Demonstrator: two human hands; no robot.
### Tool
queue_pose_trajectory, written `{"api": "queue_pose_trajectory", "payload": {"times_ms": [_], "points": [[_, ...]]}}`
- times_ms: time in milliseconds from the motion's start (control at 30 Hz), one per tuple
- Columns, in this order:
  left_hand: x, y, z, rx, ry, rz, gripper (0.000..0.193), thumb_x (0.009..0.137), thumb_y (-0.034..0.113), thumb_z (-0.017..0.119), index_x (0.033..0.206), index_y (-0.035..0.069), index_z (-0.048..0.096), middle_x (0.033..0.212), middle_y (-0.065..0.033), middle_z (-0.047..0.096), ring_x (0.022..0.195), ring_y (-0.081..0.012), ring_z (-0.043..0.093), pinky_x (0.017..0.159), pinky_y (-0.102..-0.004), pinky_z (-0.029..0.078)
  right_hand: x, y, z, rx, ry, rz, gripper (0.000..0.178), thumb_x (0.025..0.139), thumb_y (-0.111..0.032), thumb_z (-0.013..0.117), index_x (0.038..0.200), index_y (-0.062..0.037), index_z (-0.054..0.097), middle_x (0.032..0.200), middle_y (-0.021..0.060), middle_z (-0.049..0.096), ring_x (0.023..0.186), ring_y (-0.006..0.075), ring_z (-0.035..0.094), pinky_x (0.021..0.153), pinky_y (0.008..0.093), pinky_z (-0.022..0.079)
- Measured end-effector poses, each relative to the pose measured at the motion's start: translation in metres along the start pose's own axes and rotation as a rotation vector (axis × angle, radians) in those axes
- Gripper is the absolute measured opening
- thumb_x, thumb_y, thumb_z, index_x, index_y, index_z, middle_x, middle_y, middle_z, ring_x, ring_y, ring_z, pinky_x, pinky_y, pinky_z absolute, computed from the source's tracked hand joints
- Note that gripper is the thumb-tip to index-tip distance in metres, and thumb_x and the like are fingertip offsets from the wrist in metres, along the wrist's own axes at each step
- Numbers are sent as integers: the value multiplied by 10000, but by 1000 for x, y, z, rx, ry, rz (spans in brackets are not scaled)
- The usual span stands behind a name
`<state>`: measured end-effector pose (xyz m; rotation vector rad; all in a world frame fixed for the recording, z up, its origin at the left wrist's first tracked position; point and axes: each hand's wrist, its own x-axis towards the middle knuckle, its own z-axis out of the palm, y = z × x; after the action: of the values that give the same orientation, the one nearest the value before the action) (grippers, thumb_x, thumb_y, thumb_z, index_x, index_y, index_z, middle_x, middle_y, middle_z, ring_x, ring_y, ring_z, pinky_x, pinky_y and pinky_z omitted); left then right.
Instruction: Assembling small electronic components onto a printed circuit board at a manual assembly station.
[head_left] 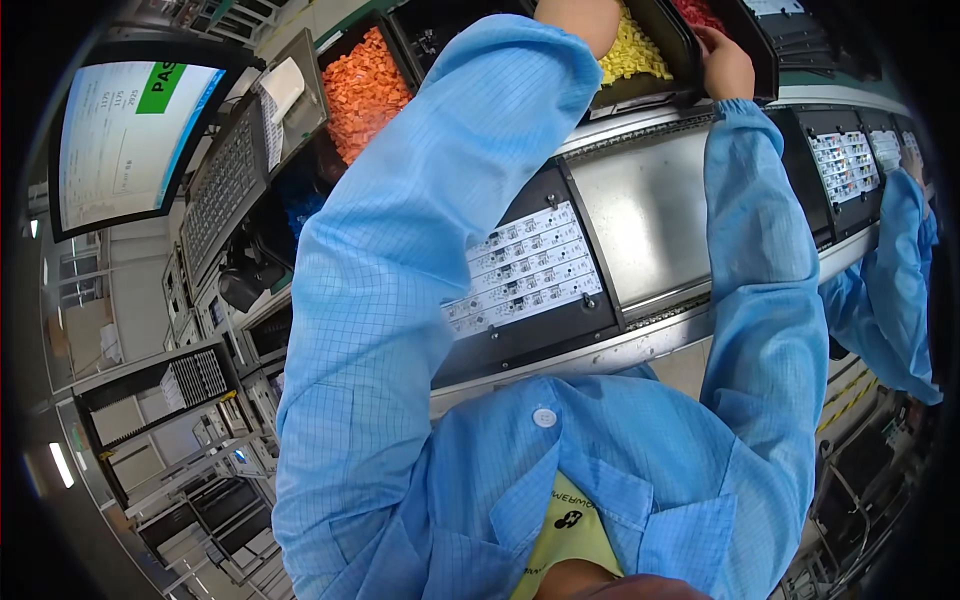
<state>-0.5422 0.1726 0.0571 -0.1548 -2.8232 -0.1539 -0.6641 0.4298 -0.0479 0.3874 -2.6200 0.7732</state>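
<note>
Your left hand [575,15] reaches up into the yellow parts bin [640,55], mostly cut off at the frame's top edge, so I cannot tell its grip. Your right hand [727,65] curls on the rim of the red parts bin [700,12], just right of the yellow. The light-strip panel [525,270] lies below, between your arms.

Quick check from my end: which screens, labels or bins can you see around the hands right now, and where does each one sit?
Monitor: upper left, tilted, white screen with a green block at its top right.
Keyboard: right of the monitor, grey, angled.
White label: on the tray above the keyboard.
Orange parts bin: top centre-left.
Yellow parts bin: top centre, left hand reaching in.
Red parts bin: top right, by the right hand.
</note>
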Motion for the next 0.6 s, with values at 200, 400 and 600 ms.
{"api": "queue_pose_trajectory", "payload": {"times_ms": [200,400,600], "points": [[-10,-4,-41,-338,211,83,229,988,135,627,1007,-19,796,945,-215,779,912,-349,774,804,-457,620,22,22,-16,352,51,77,312,1022,-340,723,1261,-151,786,1105,92,806,986,226,772,847,329,598],[-37,-38,-49,-1844,-226,-298,297,1095,133,594,1284,-81,674,1107,-143,726,956,-237,731,908,-307,595,31,16,-23,1156,-86,459,363,1080,-188,665,1377,20,674,1257,94,741,1047,149,730,929,256,621],[-107,-23,-84,-1929,-317,-388,345,1112,141,558,1288,-144,636,1213,-216,709,1117,-265,738,1005,-283,631,47,63,-27,1311,-263,687,372,1103,-184,619,1427,0,628,1217,71,729,1037,140,714,922,234,624]]}}
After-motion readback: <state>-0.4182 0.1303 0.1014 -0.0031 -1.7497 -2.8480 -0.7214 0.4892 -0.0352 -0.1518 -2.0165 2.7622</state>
